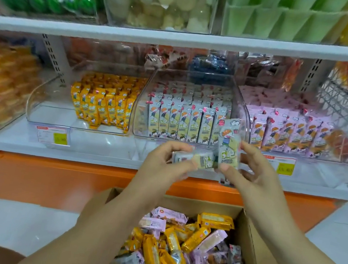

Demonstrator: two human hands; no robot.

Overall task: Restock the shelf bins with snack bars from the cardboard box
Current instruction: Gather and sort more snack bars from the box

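Head view. The left hand and right hand were close together in front of the middle bin, above the box.

Right hand: thumb and fingers pinched an upright bar by its lower half. The bar's top overlapped the bin's front right corner.

Left hand: fingers curled over a sideways bar, thumb underneath. Its right end lay just beside the upright bar; contact could not be confirmed. The blur made it unclear whether this hand held more than one bar.

The middle bin held rows of matching pale-green bars standing on end, the front row almost full. Yellow bars stood in the bin to the left, pink bars in the bin to the right. The box held loose bars, mostly yellow and pink with a few grey.

Handling, judged: the bars looked light, each in glossy film, so probably slick and crinkly. The contents could be brittle, so a light squeeze was advisable. The best hold appeared to be across the broad faces at mid-length or lower. The sealed end fins would likely slip or tear. A low pinch would leave the top free to slot the bar upright at the right end of the front row.
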